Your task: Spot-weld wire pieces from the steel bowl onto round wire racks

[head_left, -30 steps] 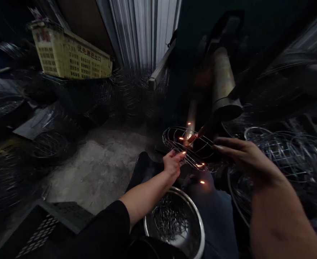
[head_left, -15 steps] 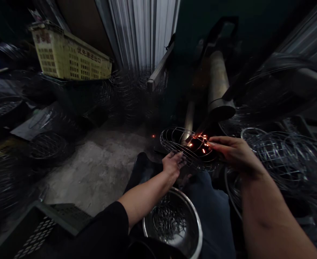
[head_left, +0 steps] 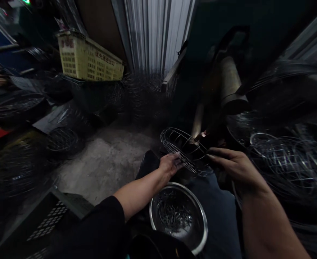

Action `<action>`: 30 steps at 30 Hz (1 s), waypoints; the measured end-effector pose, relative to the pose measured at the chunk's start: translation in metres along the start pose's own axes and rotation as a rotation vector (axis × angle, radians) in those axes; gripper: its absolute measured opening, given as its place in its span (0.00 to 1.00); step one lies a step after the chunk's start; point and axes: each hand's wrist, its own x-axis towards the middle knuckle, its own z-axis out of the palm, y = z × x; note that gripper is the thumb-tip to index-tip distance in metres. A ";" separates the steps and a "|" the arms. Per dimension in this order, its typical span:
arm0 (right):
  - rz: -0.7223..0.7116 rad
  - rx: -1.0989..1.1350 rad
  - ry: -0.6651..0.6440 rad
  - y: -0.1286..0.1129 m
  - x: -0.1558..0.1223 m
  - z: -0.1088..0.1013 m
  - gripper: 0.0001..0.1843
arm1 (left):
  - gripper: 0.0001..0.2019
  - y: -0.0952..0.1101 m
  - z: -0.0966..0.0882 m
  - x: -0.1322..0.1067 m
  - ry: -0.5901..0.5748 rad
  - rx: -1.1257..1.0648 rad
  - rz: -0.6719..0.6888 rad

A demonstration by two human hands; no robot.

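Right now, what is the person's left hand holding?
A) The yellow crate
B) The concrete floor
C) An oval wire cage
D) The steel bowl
C: the left hand grips the edge of the oval wire cage, while the steel bowl sits below it, not in the hand.

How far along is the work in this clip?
Apparently done: a heap of silvery wire cages at right. In hand: the left hand holds an oval wire cage by a glowing electrode tip, the right hand beside it. Still left, it seems: short silvery wire pieces in a round stainless steel bowl.
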 end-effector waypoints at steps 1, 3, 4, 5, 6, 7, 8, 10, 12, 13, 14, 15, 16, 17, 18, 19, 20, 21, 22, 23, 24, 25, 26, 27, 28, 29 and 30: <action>0.001 -0.003 0.009 0.000 0.000 0.000 0.30 | 0.04 0.001 0.000 -0.001 0.005 0.008 -0.020; -0.006 -0.017 0.039 0.002 0.002 -0.003 0.31 | 0.04 -0.001 0.003 -0.001 0.014 0.015 -0.055; -0.019 -0.028 0.057 0.003 0.003 -0.005 0.30 | 0.03 -0.003 0.006 0.000 0.014 0.011 -0.066; -0.037 -0.042 0.074 0.004 0.005 -0.008 0.29 | 0.03 -0.005 0.009 0.001 0.010 0.005 -0.074; -0.056 -0.059 0.092 0.004 0.008 -0.012 0.28 | 0.03 -0.008 0.014 0.003 0.003 -0.003 -0.082; -0.074 -0.076 0.109 0.005 0.011 -0.015 0.27 | 0.03 -0.011 0.018 0.005 -0.006 -0.012 -0.090; -0.085 -0.092 0.125 0.004 0.014 -0.018 0.26 | 0.02 -0.015 0.022 0.007 -0.013 -0.022 -0.096; -0.091 -0.106 0.158 0.003 0.021 -0.024 0.25 | 0.04 -0.021 0.030 0.010 -0.007 -0.043 -0.101; -0.082 -0.089 0.182 0.000 0.026 -0.028 0.24 | 0.04 -0.026 0.036 0.011 -0.001 -0.066 -0.095; -0.075 -0.078 0.192 -0.002 0.028 -0.029 0.24 | 0.04 -0.027 0.038 0.012 0.001 -0.075 -0.093; -0.069 -0.071 0.198 -0.004 0.029 -0.030 0.23 | 0.04 -0.029 0.040 0.013 0.000 -0.084 -0.095; -0.064 -0.071 0.204 -0.006 0.030 -0.031 0.23 | 0.04 -0.030 0.042 0.013 -0.004 -0.092 -0.098; -0.060 -0.078 0.209 -0.009 0.032 -0.032 0.22 | 0.04 -0.030 0.043 0.013 -0.006 -0.102 -0.099; -0.057 -0.090 0.212 -0.010 0.033 -0.032 0.21 | 0.04 -0.031 0.045 0.014 -0.001 -0.109 -0.103; -0.054 -0.102 0.214 -0.012 0.034 -0.032 0.21 | 0.04 -0.031 0.046 0.014 0.006 -0.114 -0.107; -0.051 -0.110 0.213 -0.013 0.036 -0.032 0.20 | 0.04 -0.031 0.048 0.014 0.015 -0.117 -0.111; -0.046 -0.113 0.213 -0.013 0.038 -0.032 0.21 | 0.04 -0.031 0.049 0.014 0.022 -0.118 -0.114; -0.037 -0.111 0.210 -0.013 0.041 -0.032 0.21 | 0.04 -0.031 0.050 0.014 0.030 -0.119 -0.116; -0.027 -0.105 0.204 -0.012 0.043 -0.032 0.22 | 0.04 -0.031 0.050 0.013 0.037 -0.120 -0.119; -0.021 -0.097 0.197 -0.011 0.045 -0.032 0.23 | 0.04 -0.031 0.050 0.012 0.045 -0.120 -0.122; -0.017 -0.087 0.191 -0.010 0.046 -0.033 0.23 | 0.04 -0.030 0.050 0.011 0.052 -0.120 -0.124; -0.014 -0.076 0.184 -0.009 0.046 -0.033 0.23 | 0.05 -0.030 0.049 0.010 0.055 -0.118 -0.127; -0.008 -0.064 0.177 -0.009 0.045 -0.034 0.24 | 0.05 -0.029 0.048 0.009 0.054 -0.115 -0.129; 0.006 -0.054 0.165 -0.008 0.043 -0.036 0.24 | 0.05 -0.028 0.047 0.008 0.051 -0.112 -0.128; 0.027 -0.045 0.154 -0.008 0.041 -0.038 0.25 | 0.05 -0.027 0.046 0.008 0.047 -0.107 -0.127; 0.054 -0.036 0.145 -0.007 0.038 -0.040 0.25 | 0.05 -0.027 0.045 0.007 0.046 -0.102 -0.126; 0.077 -0.024 0.144 -0.006 0.035 -0.042 0.26 | 0.06 -0.026 0.044 0.007 0.048 -0.097 -0.129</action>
